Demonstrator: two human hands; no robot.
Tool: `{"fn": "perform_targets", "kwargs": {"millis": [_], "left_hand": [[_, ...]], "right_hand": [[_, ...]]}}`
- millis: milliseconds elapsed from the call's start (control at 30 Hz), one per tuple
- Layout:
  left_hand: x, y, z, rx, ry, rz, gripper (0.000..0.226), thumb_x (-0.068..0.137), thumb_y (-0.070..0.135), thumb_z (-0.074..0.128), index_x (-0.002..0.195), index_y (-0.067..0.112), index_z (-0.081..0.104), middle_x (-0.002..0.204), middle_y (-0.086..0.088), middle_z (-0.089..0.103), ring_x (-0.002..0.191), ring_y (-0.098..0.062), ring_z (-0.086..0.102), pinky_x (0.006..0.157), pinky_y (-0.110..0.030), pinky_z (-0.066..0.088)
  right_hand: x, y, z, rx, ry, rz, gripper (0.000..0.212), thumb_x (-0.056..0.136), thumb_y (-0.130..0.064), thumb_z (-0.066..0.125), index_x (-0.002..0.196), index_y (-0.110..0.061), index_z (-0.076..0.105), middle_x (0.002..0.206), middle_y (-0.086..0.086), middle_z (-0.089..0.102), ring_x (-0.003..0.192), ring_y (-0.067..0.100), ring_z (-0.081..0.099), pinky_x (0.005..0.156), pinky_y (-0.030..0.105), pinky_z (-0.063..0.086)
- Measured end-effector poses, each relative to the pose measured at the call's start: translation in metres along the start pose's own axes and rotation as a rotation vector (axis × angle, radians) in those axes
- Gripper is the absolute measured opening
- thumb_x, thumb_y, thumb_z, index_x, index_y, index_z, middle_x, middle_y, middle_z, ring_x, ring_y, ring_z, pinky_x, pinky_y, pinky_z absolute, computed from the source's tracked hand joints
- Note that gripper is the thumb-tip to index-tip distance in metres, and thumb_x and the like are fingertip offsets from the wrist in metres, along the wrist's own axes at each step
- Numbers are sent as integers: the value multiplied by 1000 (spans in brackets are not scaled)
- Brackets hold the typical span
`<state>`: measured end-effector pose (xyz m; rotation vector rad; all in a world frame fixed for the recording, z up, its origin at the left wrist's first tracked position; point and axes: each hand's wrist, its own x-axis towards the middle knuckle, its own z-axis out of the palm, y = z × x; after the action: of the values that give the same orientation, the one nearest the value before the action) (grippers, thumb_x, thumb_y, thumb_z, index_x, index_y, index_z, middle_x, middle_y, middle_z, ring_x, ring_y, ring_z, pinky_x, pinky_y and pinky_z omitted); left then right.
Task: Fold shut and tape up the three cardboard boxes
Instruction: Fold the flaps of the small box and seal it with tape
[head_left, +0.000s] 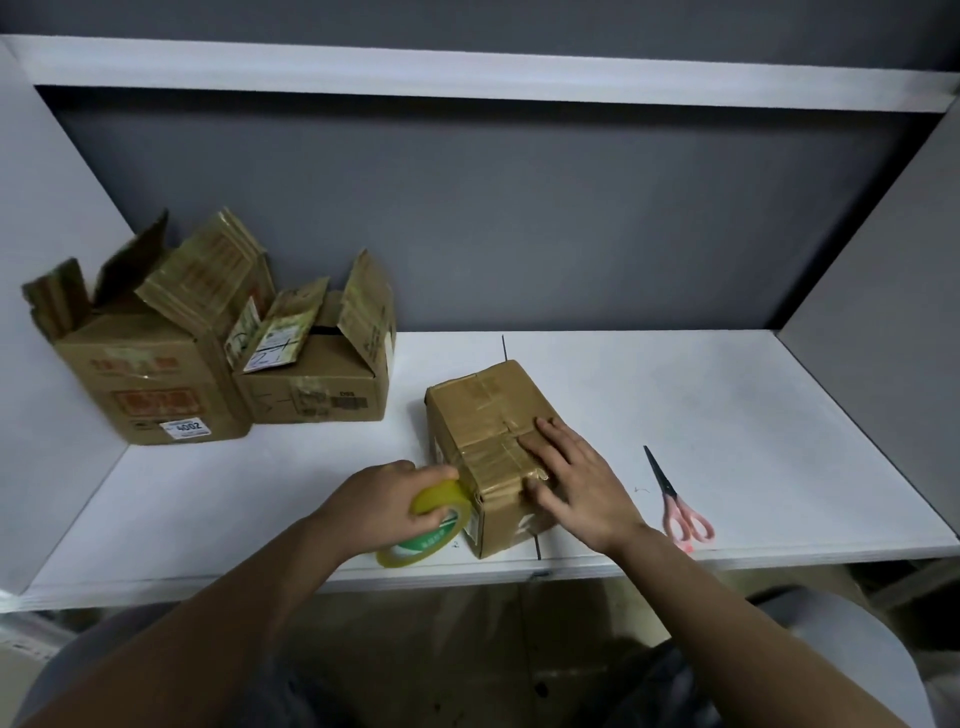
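A closed cardboard box (488, 410) stands near the table's front edge, its top flaps folded down under glossy tape. My right hand (576, 478) presses flat on the near part of its top, fingers straight. My left hand (384, 499) grips a yellow-green tape roll (436, 519) against the box's near left corner. Two more boxes stand at the back left with flaps up: a taller one (150, 384) and a lower one (317, 387) beside it.
Pink-handled scissors (678, 506) lie on the white table (727, 415) right of the closed box. Grey partition walls close in the back and both sides. A white shelf (467, 73) runs overhead.
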<state>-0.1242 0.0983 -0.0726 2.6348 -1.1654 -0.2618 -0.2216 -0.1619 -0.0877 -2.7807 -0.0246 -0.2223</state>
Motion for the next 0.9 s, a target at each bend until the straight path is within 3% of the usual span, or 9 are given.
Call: {"fn": "perform_targets", "kwargs": {"millis": [133,233,300,400,467,533,667,767,900], "left_hand": [[1,1,6,-83,-6,-11,56,86,59,51,137,47,29,116,5,61,95,-10,56,71,-17,42],[3,15,13,-208,-15,-45,53,87,60,50,135,47,30,117,6,61,94,-10,58,73,-19,46],[4,25,19,-323,7,-100,48,89,57,48,133,47,32,118,7,60,94,-10,58,74,-22,49],[8,41,27,-515,17,-171,44,92,51,47,133,48,29,119,7,58,97,-11,59,81,-29,54],[14,56,34,-649,33,-237,49,93,46,50,135,43,25,117,6,55,97,-14,59,82,-31,52],[21,73,42,-786,116,-312,50,91,35,58,131,31,28,112,5,53,94,-12,57,81,-28,48],[27,84,52,-1159,274,-443,41,82,15,73,110,13,43,91,9,60,77,1,58,61,-9,45],[26,84,51,-1349,110,-404,16,88,15,66,101,8,59,69,3,72,64,-6,68,58,-15,51],[25,86,64,-1356,72,-353,11,95,24,54,99,14,58,72,-7,72,72,-20,68,74,-33,53]], "right_hand": [[17,-26,8,133,101,247,47,98,-52,33,136,-29,47,155,-7,31,145,12,15,119,38,6],[28,-35,17,-33,27,274,68,90,-70,23,146,-32,31,159,-13,15,148,11,-4,113,44,-19],[32,-27,16,-129,-12,229,75,88,-74,20,151,-33,19,161,-12,5,148,13,-11,111,47,-22],[37,-16,3,-208,-10,126,63,95,-63,25,151,-34,23,161,-6,9,149,18,-3,116,50,-9],[34,-19,1,-251,137,-8,44,99,-45,43,139,-29,50,151,3,38,141,29,31,111,48,23],[27,-21,5,-194,198,-27,38,97,-35,51,133,-23,57,140,4,51,128,29,48,101,41,36],[23,-10,13,27,134,41,49,99,-36,49,145,-24,40,154,-4,33,146,17,20,116,32,15],[31,-1,10,103,121,21,50,95,-32,57,143,-24,44,154,-4,33,147,18,18,119,35,14],[39,7,11,224,142,23,50,90,-30,66,137,-20,53,150,-1,40,146,21,22,119,40,18]]}}
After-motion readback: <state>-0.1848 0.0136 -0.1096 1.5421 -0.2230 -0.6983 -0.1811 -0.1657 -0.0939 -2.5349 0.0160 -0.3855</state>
